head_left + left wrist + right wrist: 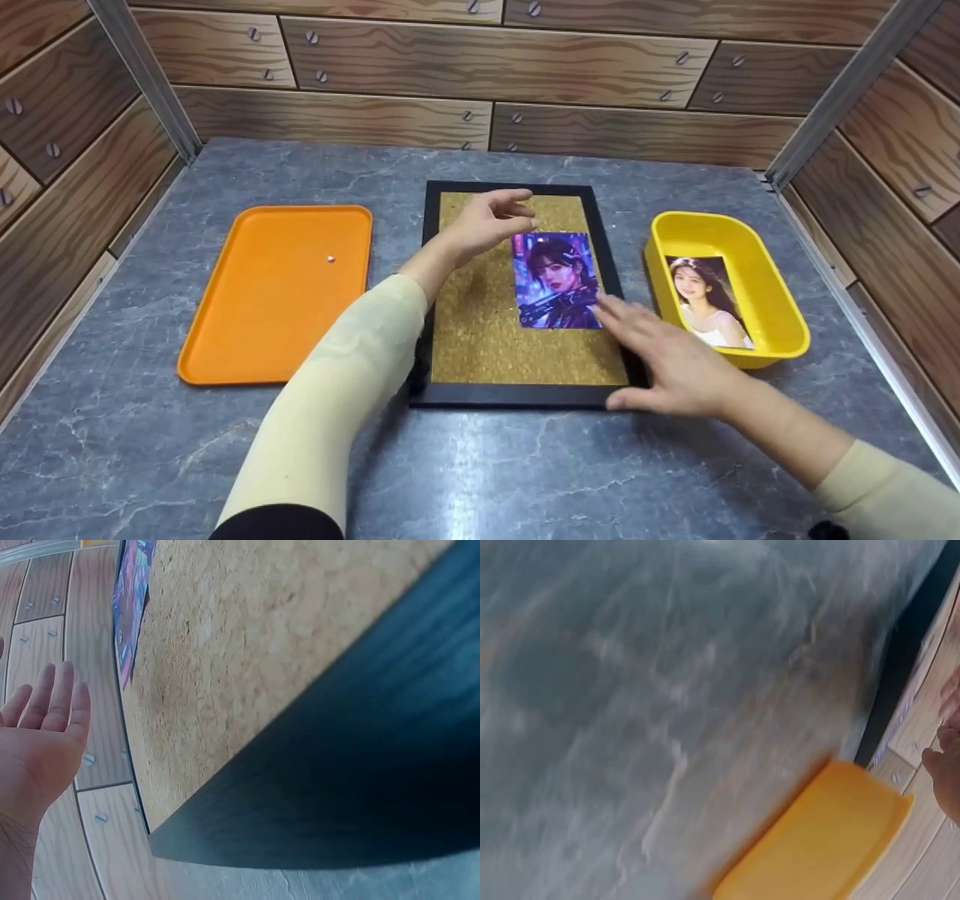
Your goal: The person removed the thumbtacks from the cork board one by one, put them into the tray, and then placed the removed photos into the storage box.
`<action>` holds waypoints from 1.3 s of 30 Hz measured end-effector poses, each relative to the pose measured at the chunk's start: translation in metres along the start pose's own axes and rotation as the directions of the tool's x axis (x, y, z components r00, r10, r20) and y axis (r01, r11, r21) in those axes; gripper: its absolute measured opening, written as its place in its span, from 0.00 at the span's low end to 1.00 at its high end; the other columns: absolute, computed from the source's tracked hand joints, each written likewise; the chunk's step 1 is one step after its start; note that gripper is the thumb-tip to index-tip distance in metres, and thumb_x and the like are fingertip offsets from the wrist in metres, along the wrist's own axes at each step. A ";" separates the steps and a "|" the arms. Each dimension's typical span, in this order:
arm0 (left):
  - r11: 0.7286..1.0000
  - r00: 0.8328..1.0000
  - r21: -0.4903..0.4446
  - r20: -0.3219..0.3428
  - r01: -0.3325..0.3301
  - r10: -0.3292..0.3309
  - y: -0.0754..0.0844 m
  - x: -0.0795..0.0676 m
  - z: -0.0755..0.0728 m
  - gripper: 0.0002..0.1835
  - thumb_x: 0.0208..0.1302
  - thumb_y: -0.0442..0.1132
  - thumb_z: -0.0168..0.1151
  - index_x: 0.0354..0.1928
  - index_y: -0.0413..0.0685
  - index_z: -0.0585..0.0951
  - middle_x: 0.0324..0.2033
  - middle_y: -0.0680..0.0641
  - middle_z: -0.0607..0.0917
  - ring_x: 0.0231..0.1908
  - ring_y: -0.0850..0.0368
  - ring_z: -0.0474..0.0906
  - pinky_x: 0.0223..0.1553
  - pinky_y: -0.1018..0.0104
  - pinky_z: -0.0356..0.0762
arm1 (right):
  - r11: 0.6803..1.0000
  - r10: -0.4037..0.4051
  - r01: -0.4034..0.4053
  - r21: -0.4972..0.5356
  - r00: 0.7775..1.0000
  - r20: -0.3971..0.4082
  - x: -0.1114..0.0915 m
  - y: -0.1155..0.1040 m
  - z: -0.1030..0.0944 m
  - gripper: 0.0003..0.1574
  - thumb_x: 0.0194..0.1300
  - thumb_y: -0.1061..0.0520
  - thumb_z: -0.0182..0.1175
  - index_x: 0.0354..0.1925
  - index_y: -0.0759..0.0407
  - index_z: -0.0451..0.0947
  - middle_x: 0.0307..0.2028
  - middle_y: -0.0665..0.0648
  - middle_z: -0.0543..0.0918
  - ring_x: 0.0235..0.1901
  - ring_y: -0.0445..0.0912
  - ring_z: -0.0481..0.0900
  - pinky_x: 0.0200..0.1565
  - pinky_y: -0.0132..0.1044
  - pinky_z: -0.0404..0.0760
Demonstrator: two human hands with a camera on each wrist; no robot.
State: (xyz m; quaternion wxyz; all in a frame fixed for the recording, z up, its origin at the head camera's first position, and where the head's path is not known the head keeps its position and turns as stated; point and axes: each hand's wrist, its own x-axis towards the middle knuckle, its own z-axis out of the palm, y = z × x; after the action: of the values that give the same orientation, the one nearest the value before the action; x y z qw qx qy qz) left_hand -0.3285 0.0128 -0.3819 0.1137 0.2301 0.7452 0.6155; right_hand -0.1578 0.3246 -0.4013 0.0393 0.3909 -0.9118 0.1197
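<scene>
A purple-blue picture card (556, 281) of an armed figure lies on a cork board (480, 352) with a black frame (517, 395). My left hand (487, 221) hovers over the board near the card's upper left corner, fingers loosely bent and holding nothing. In the left wrist view its palm (37, 757) shows bare, fingers spread. My right hand (667, 360) reaches across the frame's right side, fingers extended toward the card's lower right corner and thumb apart. In the right wrist view only part of that hand (946, 772) shows at the edge.
To the right stands a yellow bin (780, 330) with a portrait photo (709, 300) inside. An orange tray (255, 300) lies left of the board, with one tiny shiny piece (331, 259) on it. Wood-patterned walls (495, 60) enclose the grey marbled table (480, 465).
</scene>
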 end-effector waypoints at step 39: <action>0.999 0.990 0.015 0.133 0.047 -0.048 -0.022 0.040 -0.004 0.28 0.69 0.32 0.70 0.70 0.33 0.77 0.55 0.36 0.88 0.54 0.49 0.86 0.59 0.56 0.83 | 0.994 -0.096 0.094 -0.047 0.994 -0.059 0.003 0.018 0.045 0.64 0.65 0.25 0.66 0.80 0.64 0.62 0.80 0.63 0.62 0.77 0.61 0.63 0.80 0.42 0.49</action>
State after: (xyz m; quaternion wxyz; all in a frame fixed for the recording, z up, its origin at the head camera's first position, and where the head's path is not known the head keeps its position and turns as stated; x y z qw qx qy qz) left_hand -0.3699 0.0254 -0.3981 0.1765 0.2536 0.7448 0.5914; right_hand -0.1715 0.3234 -0.4482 0.0814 0.4292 -0.8929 0.1092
